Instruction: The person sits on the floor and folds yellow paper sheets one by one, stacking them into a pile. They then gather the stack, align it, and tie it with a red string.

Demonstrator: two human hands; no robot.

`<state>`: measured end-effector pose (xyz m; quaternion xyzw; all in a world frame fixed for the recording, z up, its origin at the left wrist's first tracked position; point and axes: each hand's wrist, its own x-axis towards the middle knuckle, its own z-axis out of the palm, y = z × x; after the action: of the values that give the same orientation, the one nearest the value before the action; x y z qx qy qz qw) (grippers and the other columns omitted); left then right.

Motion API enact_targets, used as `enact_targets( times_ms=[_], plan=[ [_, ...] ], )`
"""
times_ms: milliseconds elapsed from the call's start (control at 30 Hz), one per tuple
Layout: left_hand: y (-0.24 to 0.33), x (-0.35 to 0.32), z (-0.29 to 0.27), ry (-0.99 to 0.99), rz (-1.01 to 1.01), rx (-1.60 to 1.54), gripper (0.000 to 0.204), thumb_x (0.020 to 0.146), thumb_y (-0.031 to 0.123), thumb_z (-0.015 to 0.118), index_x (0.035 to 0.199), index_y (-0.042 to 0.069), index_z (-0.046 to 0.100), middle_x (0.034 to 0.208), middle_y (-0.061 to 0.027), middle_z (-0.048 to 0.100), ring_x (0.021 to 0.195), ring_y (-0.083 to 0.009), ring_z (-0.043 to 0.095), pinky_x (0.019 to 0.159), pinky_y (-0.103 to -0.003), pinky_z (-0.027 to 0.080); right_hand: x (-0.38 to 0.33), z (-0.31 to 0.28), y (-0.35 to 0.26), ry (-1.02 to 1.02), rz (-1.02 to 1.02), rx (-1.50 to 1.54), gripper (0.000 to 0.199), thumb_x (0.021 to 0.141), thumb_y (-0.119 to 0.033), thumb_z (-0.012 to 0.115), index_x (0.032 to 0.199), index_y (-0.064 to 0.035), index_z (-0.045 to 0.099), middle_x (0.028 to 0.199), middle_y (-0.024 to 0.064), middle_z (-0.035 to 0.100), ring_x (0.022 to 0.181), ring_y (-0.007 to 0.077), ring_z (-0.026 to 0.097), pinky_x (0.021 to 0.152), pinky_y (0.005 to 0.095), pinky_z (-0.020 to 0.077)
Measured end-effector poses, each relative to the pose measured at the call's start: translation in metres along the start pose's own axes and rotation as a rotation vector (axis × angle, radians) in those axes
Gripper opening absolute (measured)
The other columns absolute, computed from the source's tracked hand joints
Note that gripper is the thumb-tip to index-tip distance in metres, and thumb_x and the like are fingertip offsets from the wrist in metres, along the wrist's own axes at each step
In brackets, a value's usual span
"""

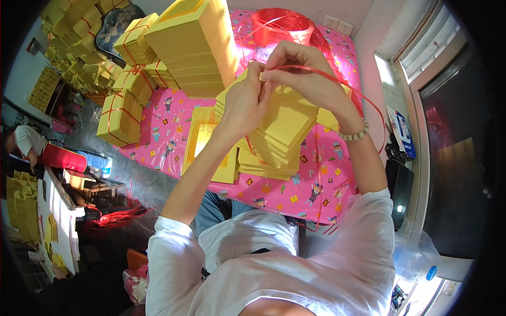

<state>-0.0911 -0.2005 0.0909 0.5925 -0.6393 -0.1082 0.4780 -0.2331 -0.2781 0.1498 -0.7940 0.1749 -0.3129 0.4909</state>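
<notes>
Over a fanned stack of yellow paper sheets (pixel 287 118), my left hand (pixel 246 102) and my right hand (pixel 305 76) meet with fingertips pinched together. A thin red plastic strip (pixel 342 83) runs out of my right fingers and arcs down to the right. Part of the red strip also shows at the near side of the stack, below my left hand. Both hands hide where the strip meets at the top. More yellow sheets (pixel 224 166) lie beneath and to the left, some with a shiny gold patch.
A pink patterned tablecloth (pixel 174 150) covers the table. Tall yellow stacks (pixel 184 50) and red-tied bundles (pixel 120 118) stand at the left. A red strip roll (pixel 282 26) sits at the back. Right is a window; at far left sits another person (pixel 58 152).
</notes>
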Motion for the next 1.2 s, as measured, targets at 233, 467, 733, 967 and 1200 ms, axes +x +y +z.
enact_targets(
  times_ms=[233, 467, 733, 967, 1200],
  plan=[
    [-0.001, 0.002, 0.001, 0.013, -0.059, -0.020, 0.015, 0.094, 0.016, 0.049, 0.099, 0.005, 0.058, 0.070, -0.0159, 0.060, 0.064, -0.0345, 0.060, 0.058, -0.044, 0.043, -0.007, 0.003, 0.001, 0.090, -0.016, -0.097, 0.014, 0.081, -0.011, 0.071, 0.087, -0.0018, 0.063, 0.083, 0.0038, 0.065, 0.079, 0.0094, 0.062, 0.073, 0.0249, 0.0499],
    [0.006, 0.001, 0.000, 0.035, -0.144, -0.124, 0.023, 0.098, 0.018, 0.044, 0.096, 0.005, 0.063, 0.064, -0.0081, 0.063, 0.052, -0.0214, 0.058, 0.053, -0.037, 0.043, -0.050, 0.014, 0.026, 0.266, -0.006, -0.666, 0.030, 0.083, -0.025, 0.068, 0.100, -0.0003, 0.065, 0.096, 0.0139, 0.066, 0.088, 0.0278, 0.064, 0.080, 0.0361, 0.0495],
    [0.001, -0.004, 0.010, 0.042, -0.006, -0.255, 0.033, 0.103, 0.025, 0.041, 0.097, 0.002, 0.064, 0.058, -0.0025, 0.058, 0.059, -0.0069, 0.057, 0.060, -0.023, 0.044, -0.058, 0.019, 0.039, 0.201, 0.024, -0.805, 0.037, 0.085, -0.028, 0.064, 0.111, -0.0018, 0.064, 0.106, 0.0129, 0.065, 0.099, 0.0288, 0.061, 0.087, 0.0389, 0.0473],
    [-0.006, 0.000, 0.003, -0.059, -0.116, -0.448, 0.037, 0.102, 0.030, 0.039, 0.093, 0.004, 0.064, 0.059, -0.0050, 0.064, 0.060, -0.0114, 0.063, 0.062, -0.028, 0.047, -0.044, 0.012, 0.026, 0.282, 0.056, -0.485, 0.039, 0.086, -0.030, 0.066, 0.115, -0.0032, 0.064, 0.112, 0.0116, 0.065, 0.105, 0.0234, 0.061, 0.092, 0.0349, 0.0458],
    [0.001, 0.003, -0.004, -0.073, -0.055, -0.286, 0.031, 0.100, 0.025, 0.042, 0.097, 0.005, 0.066, 0.066, -0.0074, 0.066, 0.064, -0.0168, 0.064, 0.063, -0.031, 0.048, -0.016, 0.002, 0.038, 0.286, 0.045, 0.017, 0.024, 0.088, -0.023, 0.066, 0.097, -0.0014, 0.071, 0.085, 0.0062, 0.071, 0.079, 0.0108, 0.064, 0.075, 0.0275, 0.0506]
  ],
)
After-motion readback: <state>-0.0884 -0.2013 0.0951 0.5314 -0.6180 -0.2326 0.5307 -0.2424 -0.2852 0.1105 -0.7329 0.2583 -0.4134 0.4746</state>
